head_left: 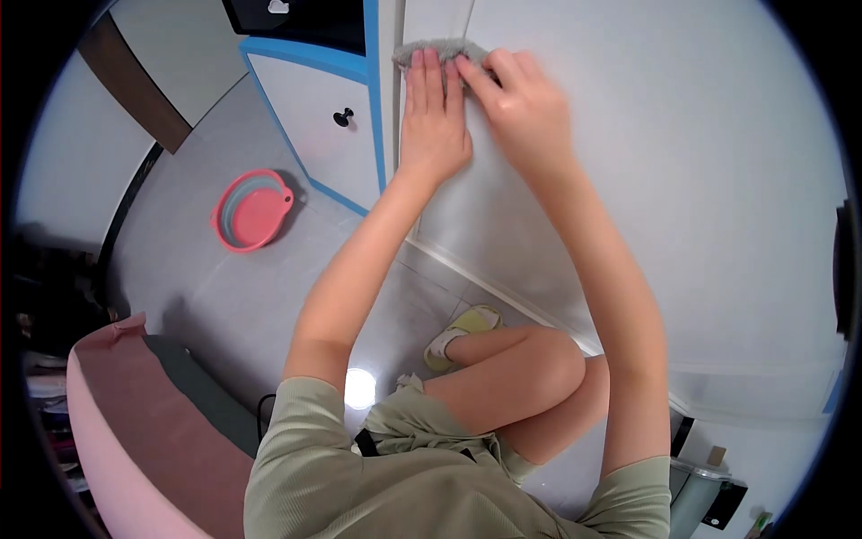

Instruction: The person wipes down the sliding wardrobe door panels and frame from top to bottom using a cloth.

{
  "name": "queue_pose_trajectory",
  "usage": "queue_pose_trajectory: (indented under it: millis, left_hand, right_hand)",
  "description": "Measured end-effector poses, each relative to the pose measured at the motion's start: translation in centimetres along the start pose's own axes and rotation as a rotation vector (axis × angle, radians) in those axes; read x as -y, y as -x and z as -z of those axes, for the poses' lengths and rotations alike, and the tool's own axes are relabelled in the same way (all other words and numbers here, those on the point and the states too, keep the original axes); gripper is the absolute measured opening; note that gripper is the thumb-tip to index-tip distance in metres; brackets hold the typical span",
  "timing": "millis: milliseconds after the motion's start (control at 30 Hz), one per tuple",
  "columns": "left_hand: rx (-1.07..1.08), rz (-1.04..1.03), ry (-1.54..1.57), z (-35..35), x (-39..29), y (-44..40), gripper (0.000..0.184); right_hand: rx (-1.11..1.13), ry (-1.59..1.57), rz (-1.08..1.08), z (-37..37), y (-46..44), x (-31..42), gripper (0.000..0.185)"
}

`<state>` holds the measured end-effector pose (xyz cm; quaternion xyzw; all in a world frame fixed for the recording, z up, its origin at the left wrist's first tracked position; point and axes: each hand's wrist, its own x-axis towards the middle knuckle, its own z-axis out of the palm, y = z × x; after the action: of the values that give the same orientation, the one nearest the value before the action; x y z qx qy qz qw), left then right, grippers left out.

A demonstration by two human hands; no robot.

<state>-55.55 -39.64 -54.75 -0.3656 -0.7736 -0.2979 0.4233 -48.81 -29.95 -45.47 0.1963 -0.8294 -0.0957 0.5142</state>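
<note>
A grey fluffy cloth (442, 50) lies against a white panel (664, 180) near its left edge, at the top of the head view. My left hand (436, 121) presses on the cloth with its fingers stretched out flat. Beside it on the right, my right hand (530, 103) is closed, with curled fingers pinching the right end of the cloth and the index finger pointing along it. Part of the cloth is hidden under the fingers of both hands.
A white cabinet (310, 112) with blue edging and a black knob (343, 118) stands left of the panel. On the grey tiled floor sits a pink and grey basin (254, 214). A pink padded piece (171, 431) is at lower left. My slippered foot (460, 337) is near the panel's base.
</note>
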Motion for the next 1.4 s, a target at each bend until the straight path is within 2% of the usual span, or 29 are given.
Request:
queue_pose_trajectory:
  millis: [100,200,300,367,433,500,567,633,733,767,933,967,1000,1100,1200,1267,1400]
  left_hand:
    - [0.09,0.117,0.077,-1.8,-0.3,5.0,0.072]
    - [0.214,0.24,0.121,-4.4,-0.6,12.1,0.076]
    - [0.374,0.382,0.159,-6.0,-1.2,18.2,0.078]
    - [0.446,0.497,0.176,-6.9,-2.9,20.1,0.08]
    - [0.526,0.527,0.156,-9.4,-2.9,21.8,0.081]
    - [0.458,0.493,0.172,-9.3,-3.1,21.0,0.083]
    - [0.237,0.382,0.219,-5.8,-3.7,15.3,0.084]
    - [0.069,0.292,0.241,-4.6,-4.0,11.6,0.083]
    - [0.014,0.228,0.336,-2.0,-4.9,7.6,0.082]
    - [0.001,0.25,0.336,-1.9,-5.3,7.4,0.079]
    - [0.182,0.257,0.262,-5.8,-5.2,14.0,0.076]
    - [0.209,0.259,0.25,-6.8,-5.0,16.2,0.076]
    - [0.314,0.27,0.26,-7.4,-5.2,18.3,0.075]
    - [0.579,0.289,0.274,-7.6,-5.8,24.1,0.074]
    - [0.71,0.267,0.248,-7.7,-6.5,25.9,0.075]
    - [0.749,0.235,0.179,-7.4,-7.0,25.3,0.077]
    - [0.346,0.244,0.332,-6.6,-7.5,19.2,0.079]
  right_hand:
    - [0.143,-0.097,0.054,-1.3,3.1,1.4,0.018]
    - [0.379,-0.136,0.105,-3.8,8.3,3.4,0.021]
    - [0.508,-0.159,0.16,-7.0,13.8,6.2,0.009]
    - [0.467,-0.187,0.144,-8.7,16.4,7.8,0.012]
    - [0.458,-0.205,0.116,-9.0,16.4,7.7,0.013]
    - [0.499,-0.232,0.073,-7.4,14.4,6.6,0.011]
    - [0.484,-0.151,0.079,-5.3,11.6,4.8,0.015]
    - [0.366,-0.128,-0.008,-2.8,8.1,3.8,0.02]
    - [0.196,-0.045,0.015,-1.1,5.9,2.2,0.014]
    - [0.231,-0.029,0.026,-0.9,6.1,2.1,0.013]
    - [0.436,-0.017,0.091,-1.9,11.9,3.3,0.01]
    - [0.498,-0.005,0.118,-2.5,13.9,3.8,0.015]
    - [0.56,0.008,0.144,-3.1,16.0,4.4,0.02]
    - [0.769,0.015,0.276,-4.2,20.3,6.2,0.014]
    - [0.584,-0.055,0.183,-6.2,23.8,7.3,0.01]
    - [0.619,-0.037,0.133,-5.7,23.2,7.0,0.014]
    - [0.557,-0.054,0.05,-1.0,16.9,3.9,0.023]
